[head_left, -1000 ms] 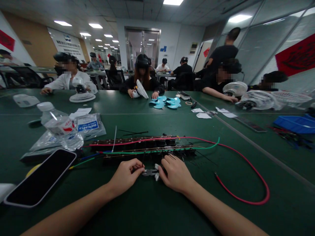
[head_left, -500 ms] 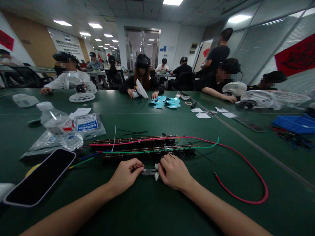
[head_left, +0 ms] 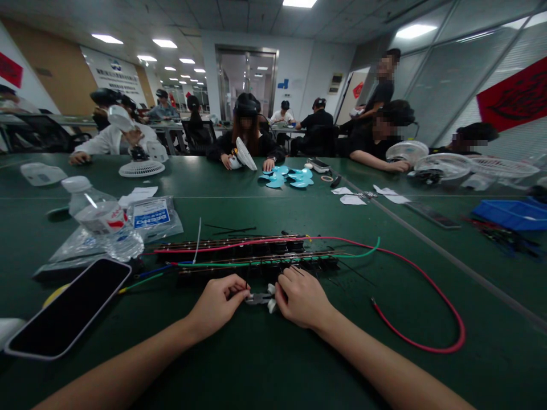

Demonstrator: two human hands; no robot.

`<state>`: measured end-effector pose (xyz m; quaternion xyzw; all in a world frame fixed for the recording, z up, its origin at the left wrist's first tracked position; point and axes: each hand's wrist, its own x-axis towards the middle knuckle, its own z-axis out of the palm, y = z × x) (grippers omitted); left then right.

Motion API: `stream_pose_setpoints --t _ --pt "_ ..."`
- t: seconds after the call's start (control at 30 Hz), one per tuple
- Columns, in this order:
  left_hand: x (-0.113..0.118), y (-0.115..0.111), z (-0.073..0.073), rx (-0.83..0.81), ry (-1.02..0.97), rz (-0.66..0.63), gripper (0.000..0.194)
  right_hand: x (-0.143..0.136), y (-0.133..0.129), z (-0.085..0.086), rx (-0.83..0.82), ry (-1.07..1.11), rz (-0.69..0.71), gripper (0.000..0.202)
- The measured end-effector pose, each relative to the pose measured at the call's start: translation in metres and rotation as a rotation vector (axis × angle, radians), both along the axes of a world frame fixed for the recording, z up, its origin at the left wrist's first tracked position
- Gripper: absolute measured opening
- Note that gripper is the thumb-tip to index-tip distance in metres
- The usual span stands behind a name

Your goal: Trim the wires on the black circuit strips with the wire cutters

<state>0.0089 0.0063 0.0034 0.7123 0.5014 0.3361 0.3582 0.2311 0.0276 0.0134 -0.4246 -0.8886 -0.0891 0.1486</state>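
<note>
Place looked like an office crossed with an assembly workshop tbh. Light panels [head_left: 164, 43], a glass door [head_left: 235, 85] and a lettered wall sign [head_left: 113, 73] said office; the green table [head_left: 265, 359] with fan grilles [head_left: 141, 169], blue fan blades [head_left: 301, 178], loose wires [head_left: 461, 333] and pliers [head_left: 258, 299] said workshop.

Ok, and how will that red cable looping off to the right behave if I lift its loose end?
The red cable will probably feel springy rather than limp, since it holds a wide, smooth curve. Its far stretch might tug, as it runs along the back black strip.
</note>
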Motion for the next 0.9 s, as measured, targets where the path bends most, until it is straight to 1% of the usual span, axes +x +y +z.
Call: stream_pose_setpoints --t 0.27,0.6,0.67,0.8,0.9 --pt "-0.0002 0.0003 -0.0001 0.015 0.007 0.005 0.012 -0.0009 -0.0010 0.0023 -0.031 0.007 -0.007 0.020" --pt "0.0000 0.0002 0.0017 0.013 0.002 0.009 0.013 0.0023 -0.0044 0.0008 -0.028 0.037 -0.024 0.015" --pt "-0.0001 0.0003 0.0018 0.011 0.000 0.006 0.013 0.0027 -0.0046 -0.0001 -0.017 0.047 -0.026 0.017" --pt "-0.0004 0.0003 0.0016 0.012 -0.005 0.005 0.013 0.0029 -0.0048 -0.0009 -0.012 0.045 -0.019 0.030" --pt "-0.0004 0.0005 0.0012 0.005 -0.003 0.004 0.014 0.0028 -0.0053 -0.0005 -0.030 0.039 -0.027 0.031"
